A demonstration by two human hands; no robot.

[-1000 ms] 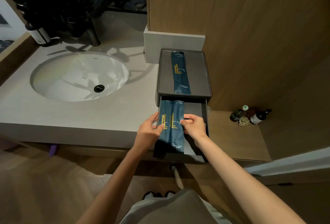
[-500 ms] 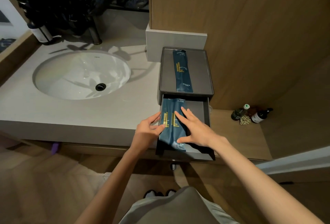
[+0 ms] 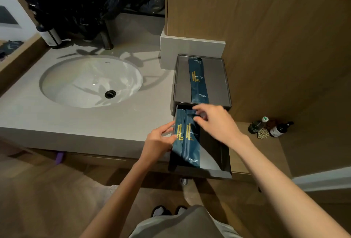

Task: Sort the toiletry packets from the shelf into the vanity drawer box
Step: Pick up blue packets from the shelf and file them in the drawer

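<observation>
a: where are the packets?
b: two dark blue ones lie flat in the open drawer (image 3: 225, 159), side by side along its left half. left packet (image 3: 178, 139) sits against the drawer's left wall, right packet (image 3: 192, 148) touches it. a third packet (image 3: 198, 82) lies lengthwise on the top tray of the box (image 3: 227, 83).
a: hands?
b: left hand (image 3: 157, 142) is at the drawer's left side, thumb and forefinger pinching the left packet's outer edge. right hand (image 3: 215, 122) is over the far end of the right packet, just below the box's front lip. it's blurred, fingers half curled. can't tell if it grips or even touches anything.
a: surroundings?
b: box sits on the counter (image 3: 57, 122) right of the sink (image 3: 76, 85). small bottles (image 3: 279, 129) stand on a wooden ledge (image 3: 266, 154) to the right.
</observation>
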